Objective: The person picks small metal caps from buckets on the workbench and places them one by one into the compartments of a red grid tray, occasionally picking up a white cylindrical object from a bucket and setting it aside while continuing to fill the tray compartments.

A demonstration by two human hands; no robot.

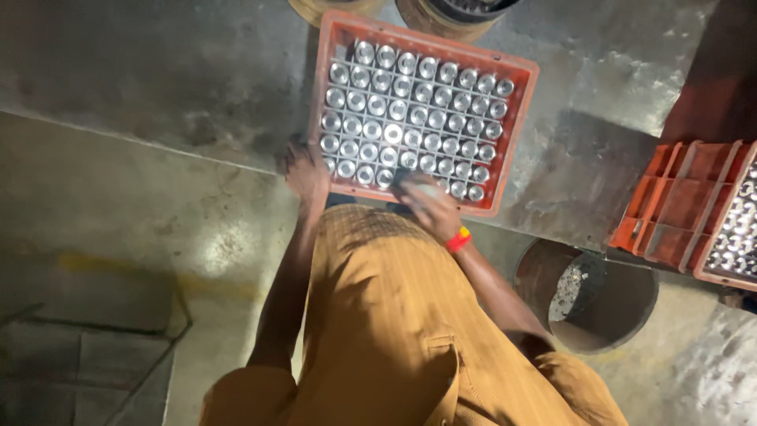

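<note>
Nearly full already, I'd say: orange crate (516,118) at upper centre of frame has almost every grid cell holding a metal cylinder (393,133), left hand (306,170) gripping its near-left corner, right hand (430,207) closed over something at the near edge, what exactly I cannot tell.

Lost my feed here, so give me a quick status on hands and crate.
Left hand grips the orange plastic crate at its near corner. Right hand on near rim, grasp unclear. Shiny metal cylinders fill compartments. Nothing obstructing.
</note>
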